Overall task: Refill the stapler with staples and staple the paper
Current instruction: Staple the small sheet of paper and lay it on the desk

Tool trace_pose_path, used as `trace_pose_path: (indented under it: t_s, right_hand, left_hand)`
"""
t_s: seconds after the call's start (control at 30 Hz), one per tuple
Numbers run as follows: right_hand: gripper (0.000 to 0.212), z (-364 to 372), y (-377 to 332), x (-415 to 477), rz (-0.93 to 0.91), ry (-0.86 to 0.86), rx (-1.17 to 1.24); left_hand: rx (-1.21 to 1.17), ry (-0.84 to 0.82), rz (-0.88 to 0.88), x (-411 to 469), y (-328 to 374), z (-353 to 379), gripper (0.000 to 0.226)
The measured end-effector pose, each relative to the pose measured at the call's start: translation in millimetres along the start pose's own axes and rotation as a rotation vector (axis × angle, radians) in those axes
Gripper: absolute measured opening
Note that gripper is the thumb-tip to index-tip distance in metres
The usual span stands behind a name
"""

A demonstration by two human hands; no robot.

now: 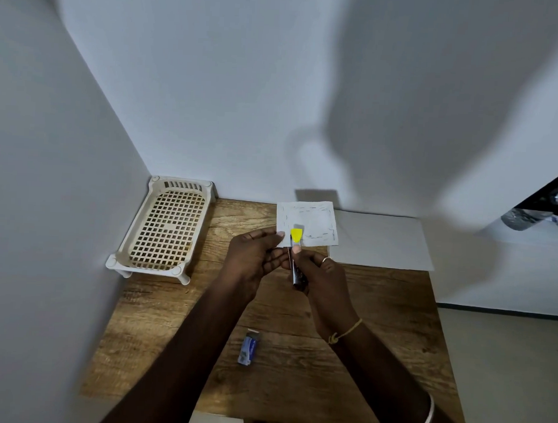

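Above the middle of the wooden counter [295, 367] the right hand [324, 285] grips a small stapler [296, 236], its fingers curled round the dark body and the thumb pressing on top just behind the yellow tip. The left hand [252, 258], just left of the stapler, pinches the near left edge of a small white paper [315, 224], and the yellow tip lies over that same edge. A blue staple box [248, 350] lies on the counter nearer the person than the stapler. A cream plastic basket [182, 184] stands far left of the stapler, and a larger white sheet [379, 239] lies to its right.
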State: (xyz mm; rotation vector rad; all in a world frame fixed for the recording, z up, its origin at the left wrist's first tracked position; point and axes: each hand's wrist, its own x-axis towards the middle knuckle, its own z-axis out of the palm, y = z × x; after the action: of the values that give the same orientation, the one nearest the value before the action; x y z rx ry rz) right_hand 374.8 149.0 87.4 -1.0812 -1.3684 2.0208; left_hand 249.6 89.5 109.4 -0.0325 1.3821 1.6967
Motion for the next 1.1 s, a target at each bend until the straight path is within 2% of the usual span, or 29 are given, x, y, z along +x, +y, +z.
trace_pose_path:
  t_s: [0.43, 0.73, 0.9, 1.1]
  right_hand:
    - [0.02, 0, 2, 2, -0.035, 0.01, -0.04]
    - [0.018, 2, 3, 1, -0.024, 0.009, -0.024]
    - [0.015, 1, 5, 3, -0.029, 0.023, -0.03]
    - [0.013, 0, 4, 2, -0.017, 0.057, -0.069]
  left_hand:
    - [0.0, 0.015, 0.012, 2, -4, -1, 0.007]
    - [0.003, 0.021, 0.019, 4, -7, -4, 0.018]
    - [0.11, 0.018, 0.153, 3, -10, -9, 0.027]
    - [0.26, 0.002, 0.376, -1, -19, -21, 0.024]
